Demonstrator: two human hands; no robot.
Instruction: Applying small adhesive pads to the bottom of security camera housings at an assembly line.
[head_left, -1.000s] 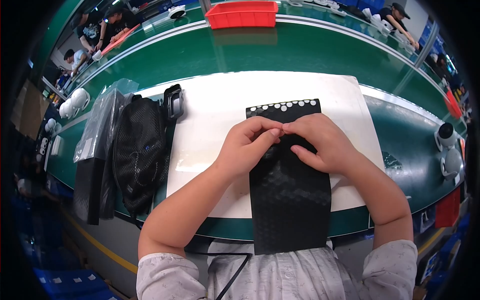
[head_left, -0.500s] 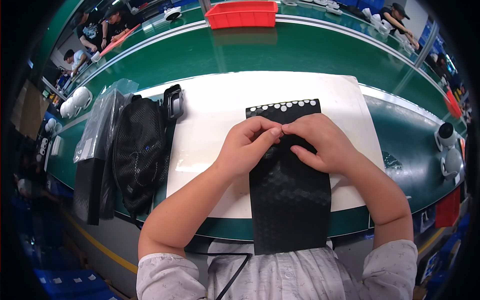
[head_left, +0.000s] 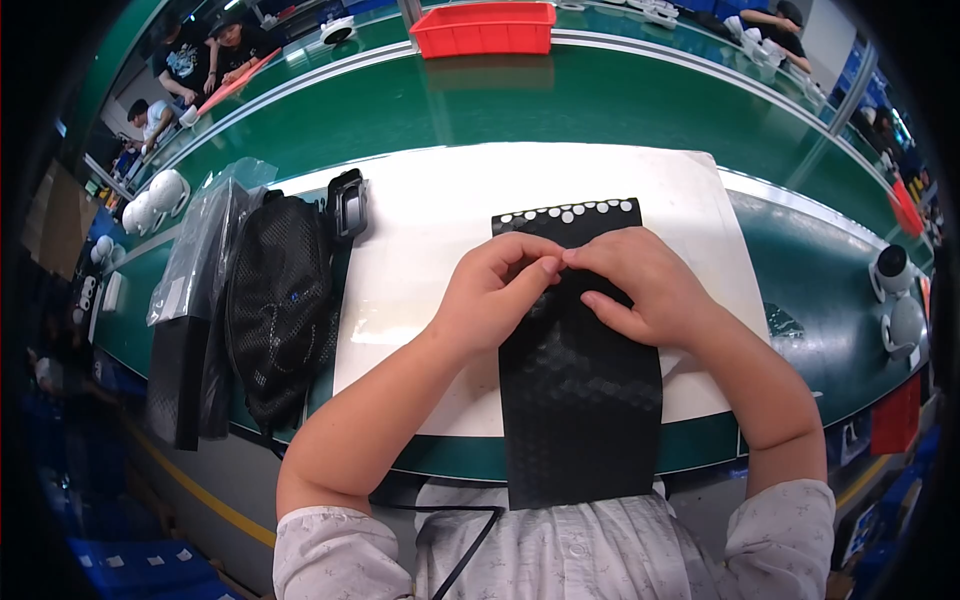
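A long black sheet [head_left: 580, 400] with a pattern of round bumps lies on a white board, its near end hanging over the table edge against my shirt. White round spots show along its far edge. Above the sheet's upper part, my left hand [head_left: 498, 290] is closed, thumb and index finger pinched together; whatever is between them is too small or hidden to make out. My right hand [head_left: 645, 285] touches the left fingertips with its index finger. Its thumb stands apart, over the sheet, and its other fingers are mostly hidden.
The white board [head_left: 430, 200] rests on a green table. To its left lie a black mesh pouch [head_left: 280, 300], a black plastic part [head_left: 347, 203] and transparent plastic bags [head_left: 195, 250]. A red bin [head_left: 483, 30] stands beyond; white devices [head_left: 905, 325] sit at right. People work farther off.
My hands and the black sheet have hardly moved. At the far right, a person in the background has raised an arm toward their head.
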